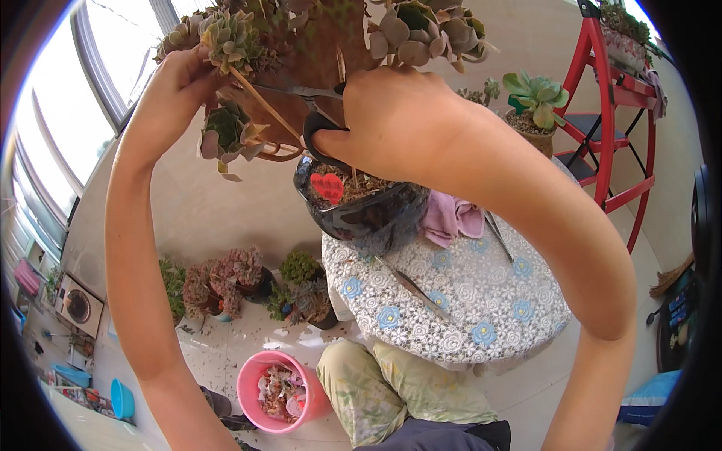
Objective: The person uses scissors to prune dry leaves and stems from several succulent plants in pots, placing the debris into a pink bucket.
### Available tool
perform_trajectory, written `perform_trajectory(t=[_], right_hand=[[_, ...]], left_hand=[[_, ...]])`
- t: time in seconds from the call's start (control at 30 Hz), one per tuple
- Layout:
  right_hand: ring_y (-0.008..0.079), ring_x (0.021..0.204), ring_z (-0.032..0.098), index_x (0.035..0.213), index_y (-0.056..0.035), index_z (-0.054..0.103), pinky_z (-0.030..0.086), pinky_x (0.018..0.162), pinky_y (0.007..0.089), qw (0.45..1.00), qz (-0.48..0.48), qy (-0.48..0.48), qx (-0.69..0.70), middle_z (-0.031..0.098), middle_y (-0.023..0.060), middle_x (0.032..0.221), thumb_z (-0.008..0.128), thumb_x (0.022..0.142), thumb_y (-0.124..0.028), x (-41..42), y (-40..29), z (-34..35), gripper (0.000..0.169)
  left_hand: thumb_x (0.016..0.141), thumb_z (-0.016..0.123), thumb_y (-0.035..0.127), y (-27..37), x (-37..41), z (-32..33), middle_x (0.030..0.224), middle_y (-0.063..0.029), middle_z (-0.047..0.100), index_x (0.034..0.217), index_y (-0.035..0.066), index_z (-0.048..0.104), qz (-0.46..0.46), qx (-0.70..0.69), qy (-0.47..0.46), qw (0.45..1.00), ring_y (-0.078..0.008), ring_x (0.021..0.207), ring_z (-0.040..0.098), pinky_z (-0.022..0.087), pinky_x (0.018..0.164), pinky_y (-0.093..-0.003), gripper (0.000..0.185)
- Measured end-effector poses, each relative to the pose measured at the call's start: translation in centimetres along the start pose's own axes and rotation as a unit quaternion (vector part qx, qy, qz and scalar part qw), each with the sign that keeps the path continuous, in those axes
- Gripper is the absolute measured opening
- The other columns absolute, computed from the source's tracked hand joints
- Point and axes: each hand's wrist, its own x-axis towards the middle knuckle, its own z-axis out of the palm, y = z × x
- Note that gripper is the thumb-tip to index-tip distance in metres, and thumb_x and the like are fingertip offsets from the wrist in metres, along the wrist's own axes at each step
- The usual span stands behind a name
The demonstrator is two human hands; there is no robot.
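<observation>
A large succulent with several leaf rosettes (234, 42) grows from a dark glazed pot (366, 217) on a round table. My left hand (189, 76) holds a rosette at the upper left. Black-handled scissors (324, 115) are in my right hand (389, 121), its fingers through the handles. Their blades point left toward my left hand, in front of a brown surface behind the stems; the tips are hard to make out. A lower rosette (228, 132) hangs beneath them. A red heart-shaped tag (327, 188) stands in the pot's soil.
Metal tweezers (414, 287), another slim metal tool (498, 235) and a pink cloth (451, 217) lie on the floral tablecloth (468, 293). A pink bucket (316, 394) with plant debris stands below left. Potted succulents (225, 276) line the wall; a red stepladder (606, 113) stands right.
</observation>
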Motion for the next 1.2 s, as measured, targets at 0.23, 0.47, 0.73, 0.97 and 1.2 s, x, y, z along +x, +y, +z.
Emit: perform_trajectory(t=[0.23,0.47,0.73,0.97,1.2], right_hand=[[0.0342,0.076,0.067,0.077,0.0018,0.07,0.054,0.071,0.0417,0.999,0.028,-0.02,0.013,0.066,0.0196,0.077,0.059,0.08,-0.053,0.6,-0.6,-0.1,0.055],[0.0325,0.078,0.067,0.086,-0.0052,0.072,0.054,0.073,0.0411,0.999,0.029,-0.018,-0.006,0.068,0.0164,0.082,0.059,0.079,-0.053,1.1,-0.8,0.4,0.05],[0.0303,0.08,0.067,0.085,-0.0065,0.072,0.054,0.075,0.0411,0.999,0.03,-0.013,-0.011,0.068,0.0141,0.083,0.06,0.077,-0.052,1.3,-1.2,0.7,0.048],[0.0292,0.079,0.067,0.08,-0.0046,0.072,0.053,0.073,0.0407,1.0,0.0,-0.018,-0.015,0.068,0.014,0.081,0.06,0.077,-0.052,1.9,-1.0,1.4,0.049],[0.0294,0.082,0.068,0.081,-0.0049,0.073,0.054,0.076,0.041,0.998,0.043,-0.029,-0.029,0.069,0.0142,0.084,0.061,0.077,-0.053,1.9,-1.9,0.7,0.05]], left_hand=[[0.094,0.053,0.006,-0.1,0.0,-0.2,0.08,-0.0007,0.062,0.102,-0.003,0.061,0.007,0.003,-0.006,1.0,-0.0081,0.065,0.052,0.046,0.06,-0.0254,0.015],[0.094,0.052,0.005,-0.2,0.2,-0.3,0.08,-0.0006,0.062,0.101,-0.003,0.062,0.006,-0.006,-0.011,1.0,-0.0073,0.065,0.053,0.045,0.058,-0.0242,0.015],[0.095,0.05,0.01,0.7,0.1,0.0,0.075,0.0012,0.057,0.097,-0.001,0.059,-0.017,-0.008,-0.003,1.0,-0.0068,0.065,0.051,0.044,0.059,-0.0243,0.014],[0.094,0.051,0.01,0.7,0.2,0.0,0.075,0.0013,0.057,0.097,0.0,0.059,-0.018,0.0,-0.007,1.0,-0.007,0.065,0.051,0.044,0.059,-0.0247,0.013],[0.094,0.053,0.009,0.6,0.3,0.3,0.07,-0.0014,0.059,0.096,-0.006,0.064,-0.014,-0.005,0.012,1.0,-0.0073,0.054,0.049,0.042,0.051,-0.0236,0.019]])
